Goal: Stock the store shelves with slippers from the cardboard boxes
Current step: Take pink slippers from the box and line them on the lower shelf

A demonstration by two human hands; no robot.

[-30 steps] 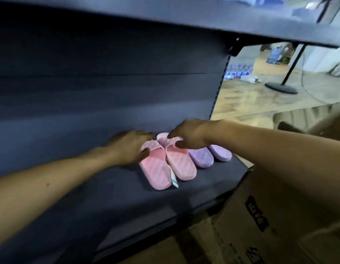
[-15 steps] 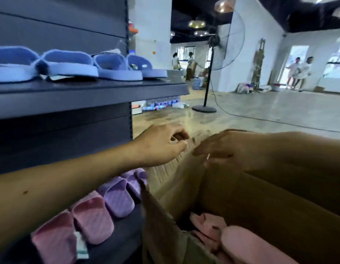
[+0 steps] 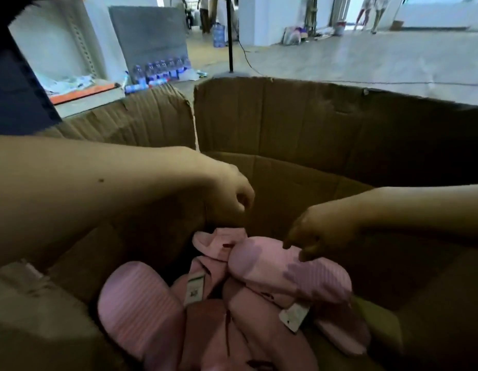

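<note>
A large open cardboard box (image 3: 299, 121) fills the view, with several pink slippers (image 3: 141, 311) piled in its bottom, some with paper tags. My left hand (image 3: 229, 202) hangs inside the box just above the pile, its fingers loosely curled and holding nothing I can see. My right hand (image 3: 320, 231) reaches in from the right. Its curled fingertips touch the upper of the topmost pink slipper (image 3: 286, 269), but a closed grip does not show. The dark shelf unit (image 3: 15, 84) is at the far left edge.
Beyond the box lie a pack of water bottles (image 3: 160, 72), a fan stand pole (image 3: 229, 36) with a cable across the floor, and papers on a low platform (image 3: 71, 84). People stand far back at the right.
My view swung from the shelf, with pink and purple slippers on it, down into the box. Both hands left the shelf, crossed the box edge and dropped onto the pile.
</note>
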